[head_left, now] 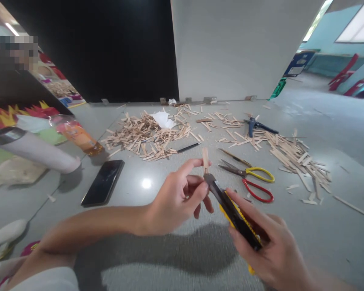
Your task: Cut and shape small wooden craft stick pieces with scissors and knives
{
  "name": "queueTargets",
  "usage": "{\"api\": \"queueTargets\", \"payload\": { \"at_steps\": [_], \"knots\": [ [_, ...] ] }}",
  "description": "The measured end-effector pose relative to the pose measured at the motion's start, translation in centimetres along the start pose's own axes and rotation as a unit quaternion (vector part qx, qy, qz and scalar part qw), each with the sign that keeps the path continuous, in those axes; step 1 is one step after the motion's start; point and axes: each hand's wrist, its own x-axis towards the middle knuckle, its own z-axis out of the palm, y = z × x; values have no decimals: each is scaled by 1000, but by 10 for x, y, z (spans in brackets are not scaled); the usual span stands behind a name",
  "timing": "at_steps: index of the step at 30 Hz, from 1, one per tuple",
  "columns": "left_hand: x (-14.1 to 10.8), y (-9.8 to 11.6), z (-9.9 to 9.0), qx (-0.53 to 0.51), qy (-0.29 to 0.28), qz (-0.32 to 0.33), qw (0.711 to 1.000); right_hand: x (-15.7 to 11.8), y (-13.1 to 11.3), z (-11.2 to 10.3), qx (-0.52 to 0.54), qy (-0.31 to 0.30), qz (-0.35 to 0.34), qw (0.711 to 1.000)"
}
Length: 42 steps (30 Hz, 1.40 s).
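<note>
My left hand [182, 188] pinches a short, flat wooden stick [205, 157] upright between thumb and fingers. A narrow slot or notch seems to show near its lower end. Wrapped in my right hand [269, 246] is a black and yellow utility knife [235, 216], pointing up and left. Its front end meets the lower part of the stick beside my left thumb; the blade itself is hard to make out. Just beyond the knife lie scissors [245, 173] with one yellow and one red handle, spread apart, and a thin brownish pointed tool [235, 157].
Piles of wooden pieces [133, 135] and longer strips [294, 155] cover the floor ahead. Around them lie a white tissue [164, 120], a black pen [189, 147] and dark blue pliers-like cutters [256, 126]. To the left are a phone [103, 182], tumbler [36, 149] and orange drink bottle [79, 135].
</note>
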Motion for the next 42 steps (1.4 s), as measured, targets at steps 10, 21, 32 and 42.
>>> {"api": "queueTargets", "payload": {
  "at_steps": [10, 21, 32, 42],
  "knots": [
    [0, -6, 7, 61, 20, -1, 998, -3, 10, 0, 4, -11, 1, 1000],
    [0, -15, 8, 177, 54, 68, 980, -14, 13, 4, 12, 1, 11, 1000],
    [-3, -17, 8, 292, 66, 128, 946, -13, 9, 0, -9, -33, 0, 999],
    [2, -21, 8, 291, 52, 126, 947, -16, 11, 6, 47, -7, 31, 998]
  ]
}}
